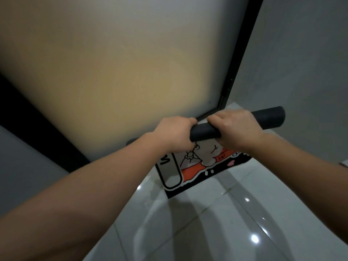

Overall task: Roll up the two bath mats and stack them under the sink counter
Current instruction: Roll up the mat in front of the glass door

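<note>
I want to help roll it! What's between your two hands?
In the head view, only a short bare stretch of the dark rolled-up mat shows between the left hand and right hand. Both hands grip that roll.

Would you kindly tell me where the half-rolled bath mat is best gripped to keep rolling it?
Grip the dark rolled tube from above, hands apart near its middle, as the left hand and right hand do. It lies crosswise, and the printed flat part spreads towards you across the floor.
</note>
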A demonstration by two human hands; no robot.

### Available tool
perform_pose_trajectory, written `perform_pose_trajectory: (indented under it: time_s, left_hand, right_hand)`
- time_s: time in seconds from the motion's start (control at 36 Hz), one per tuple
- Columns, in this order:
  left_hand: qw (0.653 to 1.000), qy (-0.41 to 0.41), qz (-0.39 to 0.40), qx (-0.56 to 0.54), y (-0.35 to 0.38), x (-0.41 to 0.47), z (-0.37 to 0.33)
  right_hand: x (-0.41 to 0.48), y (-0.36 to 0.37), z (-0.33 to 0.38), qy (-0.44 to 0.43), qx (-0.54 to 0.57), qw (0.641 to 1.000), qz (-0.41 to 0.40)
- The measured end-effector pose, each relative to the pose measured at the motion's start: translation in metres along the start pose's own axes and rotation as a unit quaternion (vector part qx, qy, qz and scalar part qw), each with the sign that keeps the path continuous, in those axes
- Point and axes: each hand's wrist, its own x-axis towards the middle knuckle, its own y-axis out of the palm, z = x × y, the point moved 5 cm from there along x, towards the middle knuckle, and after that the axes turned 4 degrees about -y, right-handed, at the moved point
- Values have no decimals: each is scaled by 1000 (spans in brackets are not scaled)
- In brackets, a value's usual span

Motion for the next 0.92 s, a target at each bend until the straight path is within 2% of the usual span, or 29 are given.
perform_pose_trajectory:
  time_s: [0.08,0.17,0.22,0.28,0.36,0.44,0.5,0.58,0.67,0.72,0.81,0.86,0.92]
  left_hand:
    - [991,25,-93,95,0,-7,-6]
    - [972,57,-186,134,-1,-15,-9]
    - [959,86,-234,131,-2,-18,-8]
    - [957,95,-244,124,-1,-18,-6]
    - [979,61,-157,117,4,-11,-3]
    - [996,21,-61,59,5,-3,7]
    - [1000,13,-12,22,4,0,13]
    - [996,1,39,-75,4,0,19]
    - [993,-11,63,-96,4,0,20]
    - [996,-16,51,-65,3,-3,18]
    - [996,11,-72,56,-1,-10,14]
    - [981,41,-157,106,-2,-17,11]
    - [972,59,-197,116,-3,-22,9]
  right_hand:
    - [6,5,-3,32,80,989,119]
    - [6,9,-11,104,189,943,252]
    - [4,9,-12,132,250,917,282]
    - [3,8,-10,141,268,912,278]
    - [4,7,-7,129,200,940,243]
    - [5,3,-4,76,99,980,154]
    - [5,-2,-1,37,44,995,87]
    - [4,-8,4,1,-10,1000,14]
    - [3,-7,7,-2,-18,1000,3]
    - [4,-6,8,0,-15,1000,18]
    - [8,2,2,38,52,991,113]
    - [7,8,-1,88,151,964,198]
    - [5,10,-2,121,228,933,251]
